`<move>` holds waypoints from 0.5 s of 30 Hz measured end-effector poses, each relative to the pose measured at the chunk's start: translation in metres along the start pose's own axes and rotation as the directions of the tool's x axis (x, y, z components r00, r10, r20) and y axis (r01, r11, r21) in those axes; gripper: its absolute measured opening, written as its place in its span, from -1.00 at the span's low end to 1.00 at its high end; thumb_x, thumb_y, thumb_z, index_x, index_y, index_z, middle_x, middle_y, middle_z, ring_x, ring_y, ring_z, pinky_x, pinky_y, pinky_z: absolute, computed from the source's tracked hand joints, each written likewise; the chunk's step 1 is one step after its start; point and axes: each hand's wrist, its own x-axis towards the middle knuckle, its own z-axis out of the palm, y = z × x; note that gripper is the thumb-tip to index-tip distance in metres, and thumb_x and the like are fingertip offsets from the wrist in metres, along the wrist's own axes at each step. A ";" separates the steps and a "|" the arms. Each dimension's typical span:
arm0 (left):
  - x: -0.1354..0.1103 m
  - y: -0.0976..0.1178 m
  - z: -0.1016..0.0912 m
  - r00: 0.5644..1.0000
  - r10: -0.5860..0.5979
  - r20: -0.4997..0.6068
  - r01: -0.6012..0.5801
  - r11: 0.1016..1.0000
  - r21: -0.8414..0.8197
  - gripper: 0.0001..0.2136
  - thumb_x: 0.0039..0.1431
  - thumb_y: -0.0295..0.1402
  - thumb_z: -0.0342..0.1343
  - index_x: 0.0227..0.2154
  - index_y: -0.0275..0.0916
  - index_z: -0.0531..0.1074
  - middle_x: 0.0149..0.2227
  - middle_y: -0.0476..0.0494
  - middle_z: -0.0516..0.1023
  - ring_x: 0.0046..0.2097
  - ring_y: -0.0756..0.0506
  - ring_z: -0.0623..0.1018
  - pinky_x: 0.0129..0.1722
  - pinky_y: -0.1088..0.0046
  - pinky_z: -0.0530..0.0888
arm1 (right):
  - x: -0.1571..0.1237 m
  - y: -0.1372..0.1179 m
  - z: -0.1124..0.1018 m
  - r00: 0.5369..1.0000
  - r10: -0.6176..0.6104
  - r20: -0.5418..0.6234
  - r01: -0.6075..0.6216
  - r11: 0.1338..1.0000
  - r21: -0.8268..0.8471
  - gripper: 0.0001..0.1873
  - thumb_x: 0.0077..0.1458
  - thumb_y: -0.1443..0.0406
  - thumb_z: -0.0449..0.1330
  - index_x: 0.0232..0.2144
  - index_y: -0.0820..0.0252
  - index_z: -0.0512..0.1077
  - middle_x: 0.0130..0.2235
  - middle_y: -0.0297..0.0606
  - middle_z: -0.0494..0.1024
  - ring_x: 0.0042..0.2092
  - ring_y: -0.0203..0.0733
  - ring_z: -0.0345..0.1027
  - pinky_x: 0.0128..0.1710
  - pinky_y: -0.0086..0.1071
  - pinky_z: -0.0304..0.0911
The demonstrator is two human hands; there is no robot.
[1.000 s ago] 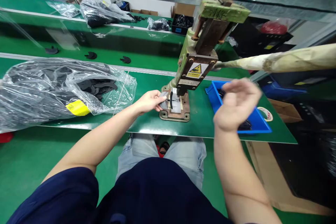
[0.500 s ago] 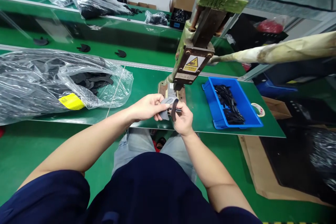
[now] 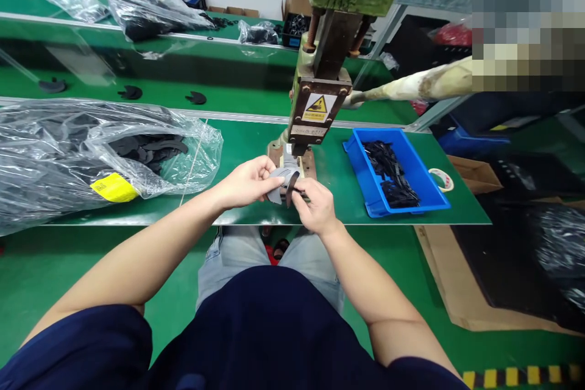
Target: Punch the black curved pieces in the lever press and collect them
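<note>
My left hand (image 3: 247,183) pinches a thin grey curved piece (image 3: 275,192) between thumb and fingers, just in front of the press base. A dark, bent strip (image 3: 292,185) stands across the right end of that piece. My right hand (image 3: 316,205) closes on the strip from the right, its fingertips partly hidden behind it. Directly beyond both hands rises the green hand press (image 3: 315,103), its ram above the metal base plate (image 3: 309,172). Whether the strip and the grey piece are joined, I cannot tell.
A blue bin (image 3: 436,198) of black strips stands on the right, beside a tape roll (image 3: 442,179). To the left lies a clear bag (image 3: 50,158) of dark parts. The press lever (image 3: 420,82) reaches rightward. Several black pieces (image 3: 196,97) rest behind the bench.
The view has shifted slightly. My right hand's fingers have moved lower on the dark strip, while my left hand keeps its pinch on the grey piece.
</note>
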 end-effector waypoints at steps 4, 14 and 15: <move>-0.007 -0.001 0.010 0.964 0.164 -0.209 -0.138 0.981 0.133 -0.42 -0.03 -0.16 0.54 0.02 -0.16 0.44 -0.02 -0.16 0.50 -0.10 -0.10 0.58 -0.25 0.47 0.53 | -0.002 0.002 -0.001 0.999 -0.041 0.003 0.041 0.997 -0.068 -0.88 0.34 0.20 0.16 -0.22 0.05 0.48 -0.23 -0.20 0.62 -0.18 -0.13 0.47 -0.09 -0.15 0.41; -0.002 -0.008 0.006 0.994 -0.072 0.087 0.086 0.983 -0.162 -0.56 0.11 -0.01 0.44 -0.25 -0.24 0.44 -0.39 -0.03 0.51 -0.44 0.02 0.50 -0.47 0.53 0.46 | -0.003 0.002 -0.002 0.999 -0.033 0.020 0.035 0.995 -0.097 -0.80 0.33 0.22 0.19 -0.04 0.03 0.52 -0.07 -0.17 0.68 -0.04 -0.11 0.57 0.03 -0.15 0.51; 0.000 -0.012 0.000 0.992 -0.082 0.099 0.098 0.980 -0.170 -0.57 0.12 0.00 0.43 -0.32 -0.25 0.43 -0.46 -0.01 0.49 -0.49 0.03 0.48 -0.50 0.55 0.44 | -0.005 0.003 -0.004 1.000 -0.017 0.018 0.018 0.995 -0.096 -0.75 0.33 0.21 0.20 0.03 0.02 0.51 -0.02 -0.16 0.67 0.01 -0.09 0.57 0.07 -0.13 0.52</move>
